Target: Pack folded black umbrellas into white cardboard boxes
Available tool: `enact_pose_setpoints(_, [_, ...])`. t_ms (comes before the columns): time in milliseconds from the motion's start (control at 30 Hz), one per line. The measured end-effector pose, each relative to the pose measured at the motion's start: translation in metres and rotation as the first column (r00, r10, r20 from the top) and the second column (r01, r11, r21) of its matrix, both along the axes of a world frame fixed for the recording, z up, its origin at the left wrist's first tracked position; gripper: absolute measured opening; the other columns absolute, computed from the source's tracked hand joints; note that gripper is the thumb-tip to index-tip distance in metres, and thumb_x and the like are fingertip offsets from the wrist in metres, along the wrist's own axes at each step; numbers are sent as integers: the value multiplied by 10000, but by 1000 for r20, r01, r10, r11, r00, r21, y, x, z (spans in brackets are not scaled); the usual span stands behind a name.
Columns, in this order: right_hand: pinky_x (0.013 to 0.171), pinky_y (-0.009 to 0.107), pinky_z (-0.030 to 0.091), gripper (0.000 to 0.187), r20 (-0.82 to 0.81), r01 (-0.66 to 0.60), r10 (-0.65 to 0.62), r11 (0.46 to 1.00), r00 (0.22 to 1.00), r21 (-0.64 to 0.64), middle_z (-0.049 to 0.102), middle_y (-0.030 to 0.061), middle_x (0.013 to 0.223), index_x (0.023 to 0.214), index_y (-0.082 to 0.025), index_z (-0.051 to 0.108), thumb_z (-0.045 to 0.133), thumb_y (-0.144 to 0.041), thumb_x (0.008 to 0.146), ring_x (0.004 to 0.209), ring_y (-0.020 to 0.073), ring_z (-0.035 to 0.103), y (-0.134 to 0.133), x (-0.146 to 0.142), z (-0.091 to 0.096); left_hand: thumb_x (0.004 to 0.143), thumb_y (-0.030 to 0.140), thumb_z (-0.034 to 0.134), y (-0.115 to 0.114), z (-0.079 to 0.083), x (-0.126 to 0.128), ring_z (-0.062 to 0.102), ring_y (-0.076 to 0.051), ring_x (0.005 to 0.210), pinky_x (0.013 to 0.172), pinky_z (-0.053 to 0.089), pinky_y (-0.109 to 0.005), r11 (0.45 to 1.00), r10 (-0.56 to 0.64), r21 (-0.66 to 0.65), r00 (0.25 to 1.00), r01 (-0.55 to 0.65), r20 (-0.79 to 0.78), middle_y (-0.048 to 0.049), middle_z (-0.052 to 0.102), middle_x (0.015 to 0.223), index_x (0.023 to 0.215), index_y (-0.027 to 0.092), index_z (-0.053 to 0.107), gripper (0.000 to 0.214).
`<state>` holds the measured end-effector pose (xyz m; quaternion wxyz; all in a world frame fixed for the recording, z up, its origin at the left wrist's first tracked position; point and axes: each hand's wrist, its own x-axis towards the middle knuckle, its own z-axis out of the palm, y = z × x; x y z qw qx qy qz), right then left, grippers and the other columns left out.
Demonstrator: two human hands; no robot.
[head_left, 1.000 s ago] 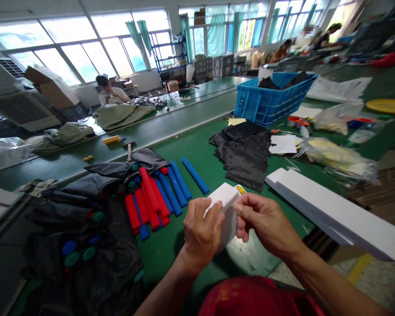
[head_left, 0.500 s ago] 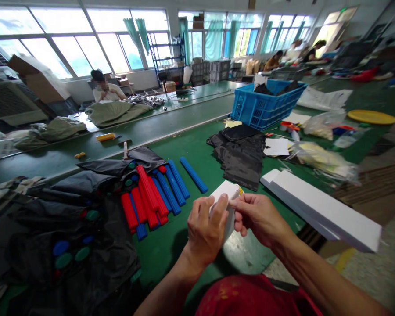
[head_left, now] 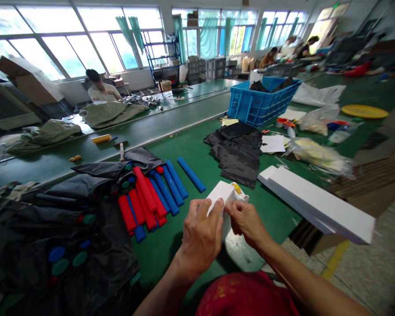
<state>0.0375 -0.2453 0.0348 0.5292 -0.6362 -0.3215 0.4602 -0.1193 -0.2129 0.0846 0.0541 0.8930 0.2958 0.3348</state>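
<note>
While both hands hold it above the green tabletop (head_left: 197,149), a folded white card (head_left: 221,193) stands upright between them, a yellow label (head_left: 237,188) showing at its far corner. The left hand (head_left: 200,239) grips the card with its fingers (head_left: 215,208) clamped on the near face; the right hand (head_left: 246,224) pinches the far edge, its fingers (head_left: 232,210) pressed together on it. Just right of the hands lies a long white carton (head_left: 316,204). To the left, red ribbed rods (head_left: 145,193) and blue ribbed rods (head_left: 166,193) lie side by side beside black fabric (head_left: 69,219) set with round blue and green caps (head_left: 59,266). Farther off, a blue plastic crate (head_left: 260,103) holds black fabric pieces (head_left: 258,86), and clear plastic bags (head_left: 317,158) with yellowish contents lie to its right.
</note>
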Motion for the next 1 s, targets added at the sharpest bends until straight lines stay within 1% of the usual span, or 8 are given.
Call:
enact_pose_setpoints(167, [482,262,351,488,489,49,-63,998,870,40,521,-18,562,632,-216,440,661,-648,687,518,137,476,3,23,-45,861,110,513,8,-4,-3,506,-243,985,827,502,-409,1000,-10,-17,1000,10,26,-127,571,1100,1313,151,504,453])
enact_pose_setpoints(267, [701,375,481,614,634,3,-45,998,772,67,634,96,951,993,-185,545,755,-595,587,841,270,597,-4,29,-85,855,122,529,21,-9,-6,520,-243,1000,835,501,-411,1000,2,-14,999,-1,52,-125,557,1089,1302,164,524,449])
enact_pose_setpoints(400, [1022,514,381,1145,593,-198,90,973,800,118,429,175,1387,1436,-199,228,810,-557,517,1265,365,427,-9,17,-132,851,158,552,50,-16,-4,554,-209,1005,852,515,-364,997,8,-83,986,6,168,-100,552,1076,1222,185,597,375])
enact_pose_setpoints(500, [1101,524,285,1324,558,-87,22,992,830,91,282,214,1486,1480,-165,59,843,-517,473,1362,370,302,6,11,-142,819,197,597,84,-19,5,587,-184,958,848,522,-329,982,82,-186,966,-36,245,-75,582,1034,1125,188,658,312])
enact_pose_setpoints(567, [1075,508,326,1274,473,-101,73,994,878,35,370,207,1447,1462,-143,156,839,-536,460,1320,368,369,23,19,-141,774,215,639,113,-23,13,601,-176,918,850,518,-323,958,157,-275,954,-84,255,-58,607,992,1077,191,686,308])
enact_pose_setpoints(633, [934,456,459,964,343,-203,202,979,918,-32,584,149,1247,1335,-144,400,740,-619,569,1124,327,558,41,35,-139,710,213,683,142,-31,23,609,-175,896,865,512,-330,910,234,-397,941,-123,245,-47,630,967,1057,191,699,349])
enact_pose_setpoints(800, [621,310,473,524,357,-161,190,981,915,-111,657,47,793,894,-156,593,461,-655,799,721,202,607,47,91,-140,581,248,753,181,-88,50,626,-189,844,865,503,-360,651,447,-745,867,-147,220,-46,666,914,1025,162,713,455])
enact_pose_setpoints(1000, [517,260,326,439,566,-120,268,951,780,-285,554,-13,544,582,-185,580,607,-600,725,524,141,479,-4,145,-136,584,374,758,119,-182,73,653,-212,774,774,531,-358,447,572,-891,792,-83,213,-64,685,821,919,126,706,420])
